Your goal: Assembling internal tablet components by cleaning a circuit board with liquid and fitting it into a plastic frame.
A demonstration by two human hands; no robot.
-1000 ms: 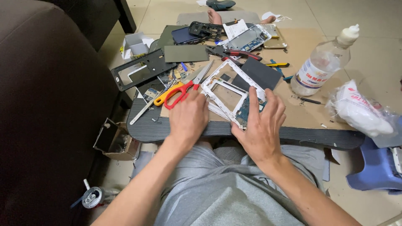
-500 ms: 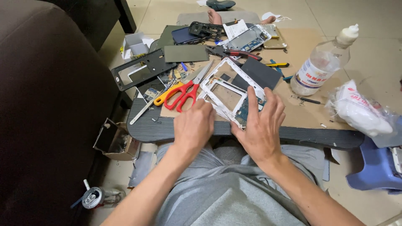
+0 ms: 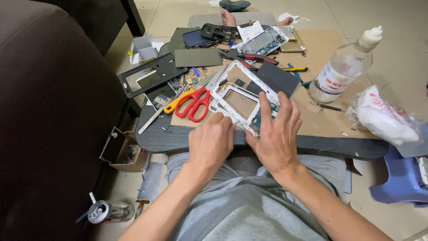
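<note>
A white phone frame (image 3: 236, 101) with a clear middle panel lies on a brown cardboard sheet (image 3: 312, 111) over a dark board on my lap. My right hand (image 3: 273, 134) lies flat on the frame's near right corner, fingers spread. My left hand (image 3: 210, 142) is curled at the frame's near left edge, fingertips touching it. A second white frame (image 3: 249, 78) lies under it, further back. Red-and-orange scissors (image 3: 192, 101) rest just left of the frame.
A clear plastic bottle with a white cap (image 3: 343, 67) stands at the right. A white bag (image 3: 383, 118) lies beyond it. Phone parts, a black frame (image 3: 149, 79), pliers (image 3: 249, 56) and a dark pad (image 3: 276, 79) crowd the back. A dark sofa (image 3: 49, 111) fills the left.
My left hand has slid slightly toward me and to the right along the frame's near edge. My right hand stays on the frame.
</note>
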